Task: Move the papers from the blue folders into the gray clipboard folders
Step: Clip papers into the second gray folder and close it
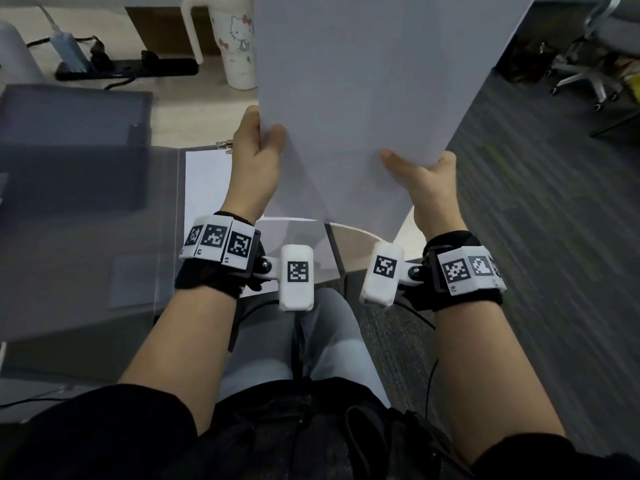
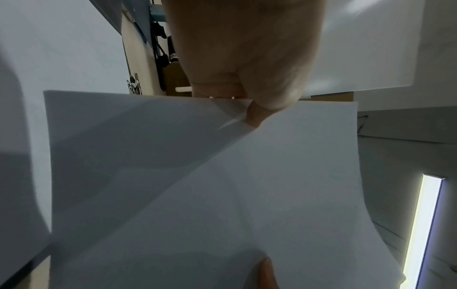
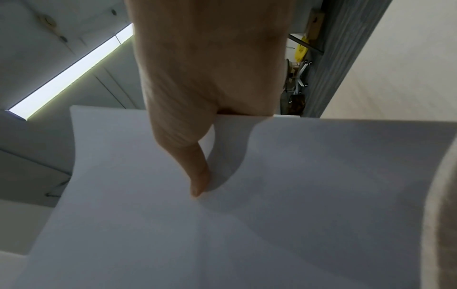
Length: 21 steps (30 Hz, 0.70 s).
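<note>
A stack of white papers (image 1: 363, 98) stands upright in the air in front of me, filling the upper middle of the head view. My left hand (image 1: 258, 140) pinches its lower left edge, thumb on the near face. My right hand (image 1: 420, 174) grips the lower right edge, thumb laid across the sheet (image 3: 222, 224). The left wrist view shows the thumb pressing the paper (image 2: 222, 185) at its edge. Below the hands an open gray clipboard folder (image 1: 166, 209) lies on the desk with a white sheet (image 1: 207, 181) under its metal clip (image 1: 225, 145).
A closed gray folder (image 1: 69, 147) lies at the left. Behind stand a white cartoon-cat tumbler (image 1: 239, 39) and a black power strip (image 1: 128, 69) with plugs. Gray carpet and an office chair base (image 1: 588, 77) are on the right. My knees are under the desk edge.
</note>
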Motion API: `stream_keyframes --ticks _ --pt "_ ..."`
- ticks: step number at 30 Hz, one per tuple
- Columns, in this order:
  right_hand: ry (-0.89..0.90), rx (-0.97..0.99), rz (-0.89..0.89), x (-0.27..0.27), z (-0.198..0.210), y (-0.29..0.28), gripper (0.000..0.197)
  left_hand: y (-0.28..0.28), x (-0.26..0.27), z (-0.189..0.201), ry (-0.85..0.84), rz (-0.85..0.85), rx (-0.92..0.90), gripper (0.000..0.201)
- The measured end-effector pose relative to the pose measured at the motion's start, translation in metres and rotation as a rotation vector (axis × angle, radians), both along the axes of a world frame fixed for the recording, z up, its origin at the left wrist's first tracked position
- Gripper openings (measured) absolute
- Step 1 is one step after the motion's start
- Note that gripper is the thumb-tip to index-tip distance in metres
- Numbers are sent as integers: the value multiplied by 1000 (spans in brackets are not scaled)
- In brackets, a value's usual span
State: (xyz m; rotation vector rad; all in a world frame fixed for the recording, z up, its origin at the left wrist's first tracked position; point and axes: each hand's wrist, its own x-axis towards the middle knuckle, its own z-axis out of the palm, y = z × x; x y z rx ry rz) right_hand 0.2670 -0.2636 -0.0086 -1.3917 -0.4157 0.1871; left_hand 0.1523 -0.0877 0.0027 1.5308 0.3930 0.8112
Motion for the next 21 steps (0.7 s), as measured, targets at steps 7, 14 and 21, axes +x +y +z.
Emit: stream_keyframes --ticks 7,14,21 --pt "42 -22 68 -12 -18 -3 22 -1 -5 -16 36 -24 -185 19" --pt "32 -4 41 -12 -11 3 19 -3 -3 -7 -14 20 -202 16" --pt "49 -24 31 -20 -20 8 23 -6 -9 -27 80 42 -218 20"
